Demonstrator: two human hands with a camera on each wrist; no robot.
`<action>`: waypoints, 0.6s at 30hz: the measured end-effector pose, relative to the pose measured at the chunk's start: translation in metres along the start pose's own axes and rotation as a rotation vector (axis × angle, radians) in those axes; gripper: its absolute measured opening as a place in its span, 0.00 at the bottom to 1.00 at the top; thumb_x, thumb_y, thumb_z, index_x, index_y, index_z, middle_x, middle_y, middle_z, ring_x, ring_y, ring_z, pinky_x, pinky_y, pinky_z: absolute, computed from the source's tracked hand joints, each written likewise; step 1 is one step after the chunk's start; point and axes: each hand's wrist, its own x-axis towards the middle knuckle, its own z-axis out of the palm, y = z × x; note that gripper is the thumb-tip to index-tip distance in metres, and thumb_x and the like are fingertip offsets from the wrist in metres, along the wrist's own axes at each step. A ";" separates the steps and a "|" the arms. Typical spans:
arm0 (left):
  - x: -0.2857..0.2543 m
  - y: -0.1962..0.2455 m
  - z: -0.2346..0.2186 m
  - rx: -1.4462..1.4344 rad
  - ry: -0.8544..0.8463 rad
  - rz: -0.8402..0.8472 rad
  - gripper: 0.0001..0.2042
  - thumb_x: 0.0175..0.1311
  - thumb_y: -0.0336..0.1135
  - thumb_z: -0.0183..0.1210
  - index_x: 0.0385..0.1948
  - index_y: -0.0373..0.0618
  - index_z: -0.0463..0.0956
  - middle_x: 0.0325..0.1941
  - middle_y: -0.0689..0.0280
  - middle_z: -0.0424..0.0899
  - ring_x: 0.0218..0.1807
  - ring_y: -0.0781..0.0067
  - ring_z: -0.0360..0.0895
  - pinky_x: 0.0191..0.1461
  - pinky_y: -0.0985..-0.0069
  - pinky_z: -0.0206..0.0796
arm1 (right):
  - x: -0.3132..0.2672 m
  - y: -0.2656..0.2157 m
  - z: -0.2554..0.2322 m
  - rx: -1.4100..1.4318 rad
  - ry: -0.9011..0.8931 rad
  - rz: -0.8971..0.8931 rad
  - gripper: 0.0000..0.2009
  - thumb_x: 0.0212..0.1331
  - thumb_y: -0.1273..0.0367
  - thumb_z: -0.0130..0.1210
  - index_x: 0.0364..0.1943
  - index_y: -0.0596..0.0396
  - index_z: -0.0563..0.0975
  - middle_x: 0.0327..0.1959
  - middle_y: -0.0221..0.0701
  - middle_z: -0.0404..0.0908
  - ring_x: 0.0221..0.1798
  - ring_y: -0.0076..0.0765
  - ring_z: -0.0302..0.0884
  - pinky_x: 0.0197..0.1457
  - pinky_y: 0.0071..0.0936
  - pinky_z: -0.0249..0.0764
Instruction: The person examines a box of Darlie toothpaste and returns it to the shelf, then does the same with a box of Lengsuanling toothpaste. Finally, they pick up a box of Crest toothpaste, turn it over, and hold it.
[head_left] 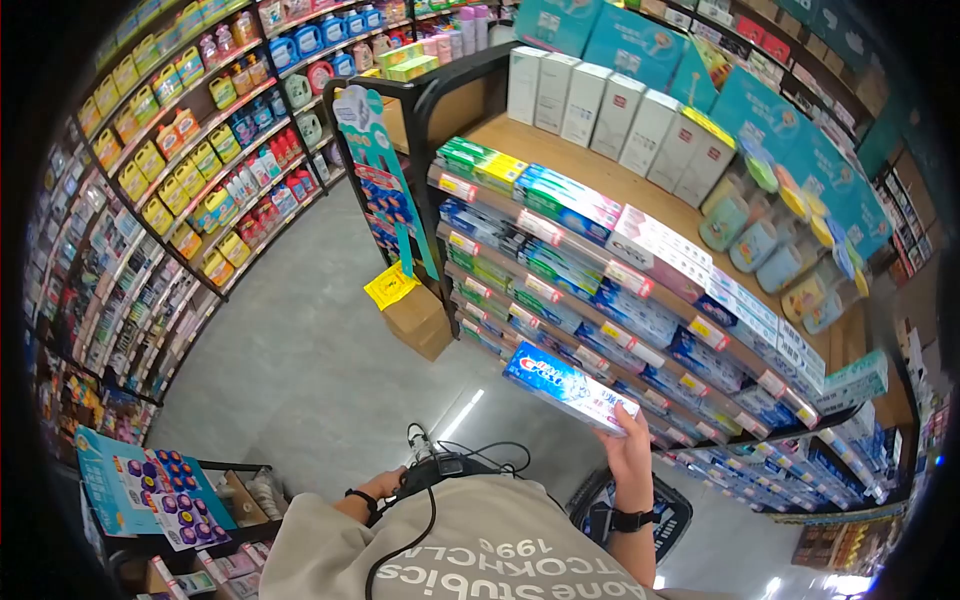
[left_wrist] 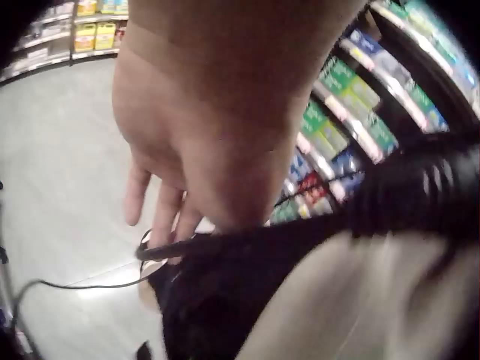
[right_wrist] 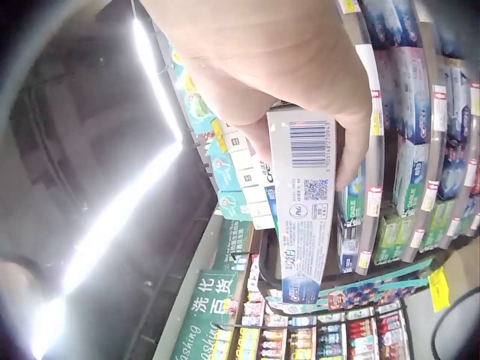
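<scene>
Between thumb and fingers, my right hand [head_left: 632,455] grips one end of a blue and white Crest toothpaste box [head_left: 562,384]. It holds the box out in front of the toothpaste shelves [head_left: 612,272]. In the right wrist view, a grey-white side of that toothpaste box [right_wrist: 304,225] with a barcode [right_wrist: 309,145] shows below the palm. My left hand [head_left: 384,484] hangs low at the waist, beside a black pouch [head_left: 425,474] with cables. Seen from the left wrist, the fingers [left_wrist: 137,196] are loosely extended downward, partly behind a black strap [left_wrist: 225,244].
A black shopping basket [head_left: 684,520] is on the floor by my right forearm. A cardboard box [head_left: 418,322] with a yellow sign stands at the shelf's end. White boxes [head_left: 617,116] and cups line the shelf top. Detergent shelves [head_left: 170,165] rise at left; a display stand [head_left: 160,490] is lower left.
</scene>
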 end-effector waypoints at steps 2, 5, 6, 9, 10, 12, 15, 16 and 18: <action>-0.012 0.034 -0.029 0.095 -0.025 -0.045 0.17 0.65 0.43 0.55 0.53 0.49 0.80 0.51 0.47 0.85 0.57 0.42 0.81 0.59 0.54 0.72 | 0.013 0.010 0.018 -0.036 -0.017 0.011 0.14 0.70 0.68 0.59 0.56 0.55 0.73 0.55 0.38 0.81 0.59 0.42 0.80 0.62 0.49 0.78; -0.005 0.044 -0.066 0.307 -0.032 0.064 0.19 0.65 0.48 0.55 0.54 0.51 0.79 0.54 0.48 0.83 0.59 0.42 0.79 0.61 0.52 0.70 | 0.029 0.019 0.062 -0.086 -0.038 0.058 0.15 0.70 0.68 0.59 0.56 0.56 0.73 0.55 0.39 0.81 0.59 0.43 0.80 0.63 0.50 0.77; -0.001 0.046 -0.081 0.355 -0.079 0.129 0.21 0.65 0.53 0.56 0.54 0.52 0.79 0.54 0.49 0.82 0.61 0.43 0.78 0.62 0.52 0.69 | 0.036 0.024 0.076 -0.096 -0.045 0.071 0.16 0.70 0.67 0.59 0.56 0.57 0.72 0.56 0.39 0.80 0.60 0.43 0.80 0.64 0.50 0.77; 0.060 -0.002 -0.077 0.044 -0.275 0.514 0.22 0.65 0.57 0.56 0.52 0.52 0.80 0.55 0.50 0.83 0.61 0.41 0.77 0.62 0.53 0.69 | 0.047 0.033 0.133 -0.116 -0.056 0.129 0.16 0.71 0.67 0.58 0.57 0.58 0.71 0.57 0.40 0.80 0.60 0.44 0.79 0.65 0.49 0.77; 0.089 -0.036 -0.058 -0.033 -0.340 0.491 0.23 0.69 0.57 0.55 0.54 0.51 0.79 0.58 0.53 0.83 0.60 0.47 0.79 0.64 0.57 0.69 | 0.050 0.039 0.151 -0.129 -0.071 0.137 0.17 0.71 0.67 0.58 0.57 0.58 0.71 0.57 0.40 0.80 0.60 0.44 0.79 0.65 0.49 0.77; 0.070 -0.038 -0.073 -0.411 -0.332 0.544 0.21 0.68 0.53 0.60 0.53 0.46 0.80 0.54 0.65 0.84 0.55 0.63 0.77 0.59 0.64 0.70 | 0.057 0.049 0.185 -0.159 -0.106 0.144 0.17 0.71 0.66 0.59 0.57 0.59 0.70 0.57 0.40 0.79 0.60 0.44 0.79 0.64 0.48 0.77; 0.133 -0.107 -0.015 -0.740 -0.355 0.644 0.18 0.67 0.44 0.66 0.52 0.42 0.82 0.51 0.75 0.83 0.51 0.73 0.75 0.56 0.68 0.71 | 0.065 0.062 0.228 -0.250 -0.140 0.174 0.17 0.70 0.66 0.59 0.56 0.58 0.71 0.56 0.40 0.80 0.59 0.44 0.80 0.62 0.49 0.78; 0.126 -0.103 -0.026 -0.665 -0.400 0.608 0.19 0.67 0.44 0.66 0.53 0.42 0.80 0.53 0.73 0.82 0.53 0.72 0.75 0.57 0.68 0.70 | 0.070 0.067 0.235 -0.256 -0.165 0.184 0.15 0.70 0.67 0.59 0.55 0.58 0.71 0.54 0.40 0.80 0.58 0.43 0.80 0.61 0.49 0.79; 0.114 -0.092 -0.053 -0.559 -0.398 0.397 0.22 0.67 0.46 0.65 0.57 0.42 0.78 0.56 0.69 0.81 0.56 0.71 0.74 0.60 0.67 0.68 | 0.073 0.074 0.260 -0.266 -0.154 0.172 0.14 0.71 0.68 0.59 0.54 0.58 0.71 0.53 0.40 0.80 0.58 0.43 0.80 0.61 0.49 0.80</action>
